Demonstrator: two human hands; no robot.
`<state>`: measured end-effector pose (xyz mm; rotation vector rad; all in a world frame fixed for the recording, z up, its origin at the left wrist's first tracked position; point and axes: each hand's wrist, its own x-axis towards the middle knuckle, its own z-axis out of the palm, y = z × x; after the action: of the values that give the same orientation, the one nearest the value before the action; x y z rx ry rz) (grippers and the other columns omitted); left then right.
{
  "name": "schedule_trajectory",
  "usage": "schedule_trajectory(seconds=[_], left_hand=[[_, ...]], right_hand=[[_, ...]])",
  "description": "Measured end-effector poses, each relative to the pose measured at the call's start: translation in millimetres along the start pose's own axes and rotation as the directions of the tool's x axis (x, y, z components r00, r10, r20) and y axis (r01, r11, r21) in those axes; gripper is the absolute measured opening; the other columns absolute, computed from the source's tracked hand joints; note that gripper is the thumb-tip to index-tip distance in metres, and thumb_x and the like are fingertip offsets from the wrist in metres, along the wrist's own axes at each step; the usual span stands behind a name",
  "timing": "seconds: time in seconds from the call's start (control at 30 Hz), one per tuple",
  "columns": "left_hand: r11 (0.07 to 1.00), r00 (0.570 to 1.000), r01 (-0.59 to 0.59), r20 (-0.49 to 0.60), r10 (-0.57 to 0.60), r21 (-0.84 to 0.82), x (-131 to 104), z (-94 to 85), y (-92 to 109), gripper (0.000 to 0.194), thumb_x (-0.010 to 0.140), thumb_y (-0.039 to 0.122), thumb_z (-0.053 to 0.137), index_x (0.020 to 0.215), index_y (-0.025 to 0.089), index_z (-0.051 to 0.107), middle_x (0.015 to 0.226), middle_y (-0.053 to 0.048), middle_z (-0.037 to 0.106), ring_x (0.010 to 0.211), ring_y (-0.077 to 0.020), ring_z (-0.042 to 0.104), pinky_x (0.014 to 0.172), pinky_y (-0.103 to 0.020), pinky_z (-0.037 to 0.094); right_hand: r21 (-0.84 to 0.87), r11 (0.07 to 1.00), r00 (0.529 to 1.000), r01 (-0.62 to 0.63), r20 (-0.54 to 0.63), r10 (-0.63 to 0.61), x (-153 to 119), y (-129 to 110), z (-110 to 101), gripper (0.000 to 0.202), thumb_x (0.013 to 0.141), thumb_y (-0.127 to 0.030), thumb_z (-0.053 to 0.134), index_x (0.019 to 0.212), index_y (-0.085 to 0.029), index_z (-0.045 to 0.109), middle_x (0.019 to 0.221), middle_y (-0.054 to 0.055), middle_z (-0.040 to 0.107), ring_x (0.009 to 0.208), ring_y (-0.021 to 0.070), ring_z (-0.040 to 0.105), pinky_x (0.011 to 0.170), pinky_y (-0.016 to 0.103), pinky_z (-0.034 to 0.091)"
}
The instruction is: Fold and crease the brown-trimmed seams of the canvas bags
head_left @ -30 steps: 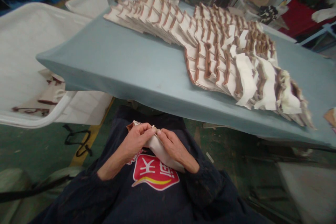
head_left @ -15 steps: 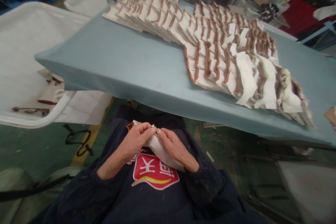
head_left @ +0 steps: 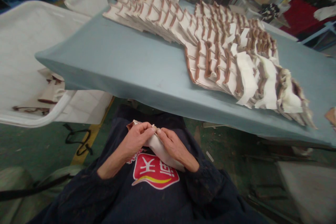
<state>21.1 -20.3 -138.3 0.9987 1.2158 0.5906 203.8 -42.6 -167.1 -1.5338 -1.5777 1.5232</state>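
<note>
A white cloth piece (head_left: 161, 152) with a brown edge lies across my lap, above the red logo of a dark apron (head_left: 154, 203). My left hand (head_left: 136, 138) is closed on its left part, thumb and forefinger pinched at the upper edge. Right beside it my right hand (head_left: 172, 143) pinches the same edge, the fingertips of both hands almost touching. The cloth hangs down below my right hand. Fingers under the cloth are hidden.
A blue-covered table (head_left: 118, 59) stands ahead, bearing overlapping rows of white pieces with brown edges (head_left: 207, 59). White strips (head_left: 246, 77) lie over the right rows. A white bin (head_left: 23, 42) at the left holds similar pieces. A black strap (head_left: 78, 140) lies on the green floor.
</note>
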Motion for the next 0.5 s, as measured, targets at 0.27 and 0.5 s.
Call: schedule_trajectory(seconds=[0.27,0.5], left_hand=[[1.0,1.0,-0.005,0.005,0.005,0.001,0.0,-0.5,0.9,0.046,0.079,0.063,0.07,0.071,0.021,0.053,0.065,0.004,0.05,0.061,-0.0132,0.043,0.056,-0.025,0.034],[1.0,1.0,0.0,0.001,0.0,-0.001,-0.8,-0.3,2.3,0.046,0.079,0.062,0.07,0.07,0.021,0.052,0.066,0.004,0.051,0.062,-0.0134,0.043,0.058,-0.025,0.034]], right_hand=[[0.003,1.0,1.0,-0.01,-0.001,0.01,-0.5,-1.0,-0.3,0.05,0.109,-0.06,0.046,0.079,-0.021,0.055,0.075,0.0,0.058,0.069,0.0159,0.05,0.063,0.031,0.035],[0.009,1.0,1.0,-0.001,0.003,0.001,-0.5,-1.5,-0.4,0.051,0.109,-0.06,0.045,0.078,-0.021,0.055,0.075,0.001,0.058,0.069,0.0161,0.05,0.064,0.032,0.036]])
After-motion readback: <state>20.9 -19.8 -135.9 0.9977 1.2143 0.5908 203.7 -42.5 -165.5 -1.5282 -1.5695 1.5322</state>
